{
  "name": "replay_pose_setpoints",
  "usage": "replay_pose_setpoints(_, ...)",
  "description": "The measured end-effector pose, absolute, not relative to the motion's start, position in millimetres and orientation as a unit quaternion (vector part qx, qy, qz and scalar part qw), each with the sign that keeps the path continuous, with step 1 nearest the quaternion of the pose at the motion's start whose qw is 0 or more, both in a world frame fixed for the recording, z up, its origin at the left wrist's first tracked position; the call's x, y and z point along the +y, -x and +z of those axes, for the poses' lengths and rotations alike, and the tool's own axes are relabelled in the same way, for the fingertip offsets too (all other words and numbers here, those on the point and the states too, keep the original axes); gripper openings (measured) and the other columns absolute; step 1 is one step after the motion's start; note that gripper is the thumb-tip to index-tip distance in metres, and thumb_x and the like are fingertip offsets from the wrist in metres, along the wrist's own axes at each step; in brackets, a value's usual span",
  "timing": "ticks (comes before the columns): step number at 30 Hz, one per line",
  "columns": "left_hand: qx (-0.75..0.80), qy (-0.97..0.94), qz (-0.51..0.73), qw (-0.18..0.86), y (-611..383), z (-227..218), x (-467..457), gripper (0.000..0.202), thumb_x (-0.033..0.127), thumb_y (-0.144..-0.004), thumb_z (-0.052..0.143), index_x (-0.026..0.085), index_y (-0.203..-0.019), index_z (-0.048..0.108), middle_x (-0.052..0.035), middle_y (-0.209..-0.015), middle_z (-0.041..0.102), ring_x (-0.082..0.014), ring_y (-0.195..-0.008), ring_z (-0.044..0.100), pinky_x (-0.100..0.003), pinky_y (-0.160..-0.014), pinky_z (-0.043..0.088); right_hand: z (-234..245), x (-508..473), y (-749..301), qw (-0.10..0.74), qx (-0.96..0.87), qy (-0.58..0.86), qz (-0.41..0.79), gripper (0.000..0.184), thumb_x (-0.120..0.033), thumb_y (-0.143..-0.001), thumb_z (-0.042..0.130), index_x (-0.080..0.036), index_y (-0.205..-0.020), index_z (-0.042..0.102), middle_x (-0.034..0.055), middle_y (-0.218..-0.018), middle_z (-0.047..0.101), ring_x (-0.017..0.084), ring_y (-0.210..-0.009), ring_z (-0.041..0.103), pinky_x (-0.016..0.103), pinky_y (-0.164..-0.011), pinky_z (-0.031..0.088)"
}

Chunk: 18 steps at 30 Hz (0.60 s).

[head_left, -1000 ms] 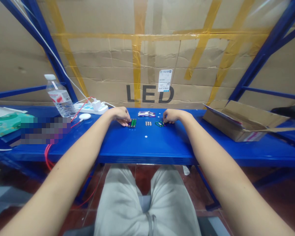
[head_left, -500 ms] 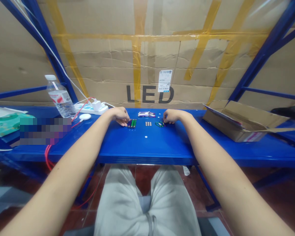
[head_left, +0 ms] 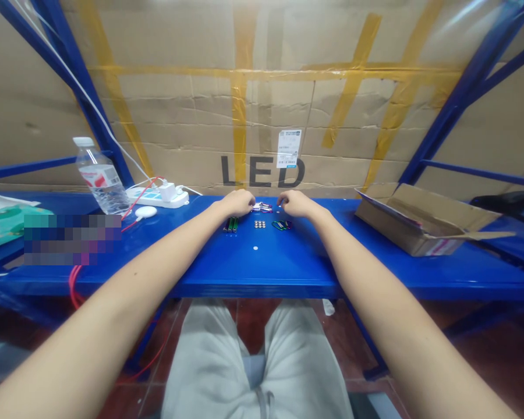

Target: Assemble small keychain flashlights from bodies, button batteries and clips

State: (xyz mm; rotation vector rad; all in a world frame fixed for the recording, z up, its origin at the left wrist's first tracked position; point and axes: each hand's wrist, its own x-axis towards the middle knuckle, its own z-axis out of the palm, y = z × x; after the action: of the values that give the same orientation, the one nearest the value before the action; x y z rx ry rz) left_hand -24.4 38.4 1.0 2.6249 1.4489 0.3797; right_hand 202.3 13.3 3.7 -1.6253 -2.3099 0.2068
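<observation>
My left hand point(head_left: 240, 202) reaches over the blue table, its fingers loosely bent and their tips at the left end of a small pile of shiny silver and purple rods point(head_left: 262, 207). To the right of the pile my right hand point(head_left: 290, 202) is open, fingers curved downward and a little apart from the rods. Just below my left hand lie several dark green tubes point(head_left: 232, 224), partly covered by the wrist. Small round silver pieces point(head_left: 259, 224) sit in neat rows in the middle. Green and purple carabiners point(head_left: 282, 225) rest in front of my right hand.
An open cardboard box point(head_left: 419, 224) stands on the right of the table point(head_left: 253, 270). At left are a water bottle point(head_left: 102, 180), a white power strip point(head_left: 157, 196), a round white puck point(head_left: 145, 212) and red cables. A large carton point(head_left: 192, 128) walls off the back.
My left hand has left the green tubes and moved right to the rod pile. My right hand has lifted back from the carabiners toward the pile's right end. The view has shifted slightly.
</observation>
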Motion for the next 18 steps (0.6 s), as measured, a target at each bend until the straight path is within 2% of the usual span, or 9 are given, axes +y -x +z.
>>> replay_pose_setpoints(4, 0.485, -0.87, 0.081, -0.01, 13.5, 0.1, 39.1, 0.023, 0.024, -0.078, 0.062, 0.019, -0.095, 0.077, -0.0134, -0.1, 0.075, -0.0278, -0.094, 0.068, -0.032, -0.08, 0.046, 6.1, 8.8, -198.5, 0.153, -0.802, 0.573, 0.067, 0.035, -0.006, -0.081, 0.054, -0.015, -0.11, 0.071, 0.0111, -0.114, 0.073, 0.021, -0.096, 0.064, 0.024, -0.077, 0.045)
replay_pose_setpoints(11, 0.477, -0.873, 0.099, 0.035, 16.2, -4.6, 36.3, 0.021, 0.022, -0.078, 0.066, 0.017, -0.096, 0.074, -0.0092, -0.097, 0.076, -0.0221, -0.088, 0.067, -0.027, -0.074, 0.046, 3.2, 6.7, -188.9, 0.191, -0.803, 0.559, 0.083, 0.029, -0.01, -0.087, 0.056, -0.014, -0.111, 0.072, 0.0114, -0.115, 0.073, 0.021, -0.101, 0.065, 0.023, -0.083, 0.046)
replay_pose_setpoints(15, 0.433, -0.887, 0.159, 0.026, 19.1, -5.7, 33.2, 0.021, 0.022, -0.082, 0.064, 0.015, -0.098, 0.076, -0.0089, -0.096, 0.076, -0.021, -0.09, 0.067, -0.029, -0.08, 0.047, -0.4, 9.3, -185.1, 0.22, -0.804, 0.54, 0.115, 0.033, -0.016, -0.087, 0.061, -0.011, -0.118, 0.07, 0.0148, -0.127, 0.069, 0.025, -0.115, 0.063, 0.03, -0.1, 0.045)
replay_pose_setpoints(18, 0.371, -0.894, 0.251, 0.02, 19.3, -4.0, 27.9, 0.02, 0.022, -0.086, 0.062, 0.017, -0.1, 0.076, -0.008, -0.101, 0.075, -0.0207, -0.096, 0.066, -0.031, -0.087, 0.048, -0.2, 9.4, -185.7, 0.284, -0.803, 0.49, 0.186, 0.036, -0.017, -0.086, 0.064, -0.012, -0.121, 0.068, 0.0157, -0.135, 0.065, 0.026, -0.124, 0.059, 0.036, -0.109, 0.041)
